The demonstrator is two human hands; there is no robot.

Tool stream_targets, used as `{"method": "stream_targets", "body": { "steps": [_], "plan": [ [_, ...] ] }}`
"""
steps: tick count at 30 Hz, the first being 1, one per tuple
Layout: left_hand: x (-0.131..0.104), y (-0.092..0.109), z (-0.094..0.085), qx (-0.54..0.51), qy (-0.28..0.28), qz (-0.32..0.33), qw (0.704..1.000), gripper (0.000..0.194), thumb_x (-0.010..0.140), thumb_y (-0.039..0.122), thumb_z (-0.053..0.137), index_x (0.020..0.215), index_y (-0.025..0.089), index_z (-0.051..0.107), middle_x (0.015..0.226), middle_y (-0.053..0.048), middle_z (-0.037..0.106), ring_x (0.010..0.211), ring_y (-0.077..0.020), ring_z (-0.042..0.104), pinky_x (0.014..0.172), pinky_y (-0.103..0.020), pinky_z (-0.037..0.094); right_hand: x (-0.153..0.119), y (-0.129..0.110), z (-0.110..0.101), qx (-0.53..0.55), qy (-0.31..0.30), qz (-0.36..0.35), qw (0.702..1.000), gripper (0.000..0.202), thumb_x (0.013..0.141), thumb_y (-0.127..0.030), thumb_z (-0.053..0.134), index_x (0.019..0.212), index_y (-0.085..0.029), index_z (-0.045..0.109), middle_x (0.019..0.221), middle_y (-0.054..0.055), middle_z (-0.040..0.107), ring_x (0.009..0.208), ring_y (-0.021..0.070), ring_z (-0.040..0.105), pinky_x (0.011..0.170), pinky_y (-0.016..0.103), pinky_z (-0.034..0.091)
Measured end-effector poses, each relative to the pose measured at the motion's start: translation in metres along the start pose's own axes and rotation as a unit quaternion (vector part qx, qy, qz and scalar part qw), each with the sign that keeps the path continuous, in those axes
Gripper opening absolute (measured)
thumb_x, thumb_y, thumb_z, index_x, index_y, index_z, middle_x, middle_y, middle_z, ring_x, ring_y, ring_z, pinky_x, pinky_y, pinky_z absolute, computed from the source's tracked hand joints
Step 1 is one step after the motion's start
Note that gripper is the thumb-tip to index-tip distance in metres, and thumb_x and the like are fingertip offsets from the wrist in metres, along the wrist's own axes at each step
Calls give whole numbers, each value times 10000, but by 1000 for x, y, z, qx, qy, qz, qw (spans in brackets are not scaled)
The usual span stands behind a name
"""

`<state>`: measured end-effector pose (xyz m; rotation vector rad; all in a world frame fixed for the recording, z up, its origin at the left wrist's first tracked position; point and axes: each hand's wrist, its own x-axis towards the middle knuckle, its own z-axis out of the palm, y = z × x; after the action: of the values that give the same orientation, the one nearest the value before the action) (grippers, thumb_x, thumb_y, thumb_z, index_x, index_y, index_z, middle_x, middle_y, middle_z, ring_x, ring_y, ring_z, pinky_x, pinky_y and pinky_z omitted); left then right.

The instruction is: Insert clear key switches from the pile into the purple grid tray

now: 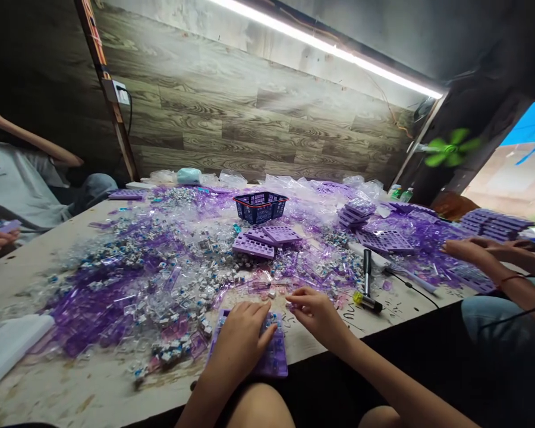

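Note:
My left hand (pixel 245 327) lies palm down over a purple tray-like panel (pixel 276 356) near the table's front edge, fingers stretched and thumb apart. Small clear and bluish pieces sit in the panel's square compartments; the hand hides much of it. Just right of the panel, my right hand (pixel 314 312) is raised a little with thumb and fingertips pinched together. Whatever is between those fingertips is too small to make out. A small whitish piece (pixel 271 294) lies on the table between the hands. Loose white-and-blue pieces (pixel 173 351) are heaped left of the panel.
Clear and purple plastic parts (pixel 102 297) cover much of the table. Beyond are stacked purple grid panels (pixel 254 244) and a dark basket (pixel 261 208). A hammer (pixel 368 285) lies to the right, near a co-worker's hands (pixel 472 255). Another person (pixel 18 184) sits at left.

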<state>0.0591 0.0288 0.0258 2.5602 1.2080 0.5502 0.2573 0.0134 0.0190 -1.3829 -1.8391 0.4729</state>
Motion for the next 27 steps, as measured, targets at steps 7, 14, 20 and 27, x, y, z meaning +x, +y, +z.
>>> {"method": "stream_targets", "body": {
  "steps": [7, 14, 20, 27],
  "plan": [
    [0, 1, -3, 2, -14, -4, 1000, 392, 916, 284, 546, 1279, 135, 540, 1216, -99, 611, 1136, -256, 530, 1019, -416, 395, 1, -6, 6, 68, 9, 31, 997, 298, 790, -149, 514, 994, -182, 729, 979, 99, 623, 906, 188, 632, 709, 253, 578],
    [-1, 0, -1, -17, -6, -16, 1000, 393, 912, 299, 557, 1273, 147, 540, 1229, -86, 604, 1143, -245, 522, 1028, -421, 391, 3, -8, 11, 104, 31, 27, 994, 163, 807, -222, 592, 943, -177, 670, 977, 83, 631, 834, 180, 660, 744, 284, 578],
    [-1, 0, 0, -14, -8, -8, 1000, 404, 910, 291, 560, 1285, 144, 524, 1246, -92, 591, 1158, -252, 513, 1036, -433, 385, 1, -10, 13, 119, 11, 9, 993, 123, 798, -203, 569, 913, -170, 593, 904, 60, 632, 760, 161, 657, 711, 292, 564],
    [-2, -1, 1, -20, 8, 3, 1000, 345, 907, 269, 562, 1230, 151, 561, 1213, -89, 607, 1140, -243, 527, 1026, -430, 401, 1, -7, 13, 59, 23, -20, 998, 180, 752, -130, 621, 917, -194, 653, 898, 24, 684, 830, 167, 630, 730, 291, 496]
  ]
}}
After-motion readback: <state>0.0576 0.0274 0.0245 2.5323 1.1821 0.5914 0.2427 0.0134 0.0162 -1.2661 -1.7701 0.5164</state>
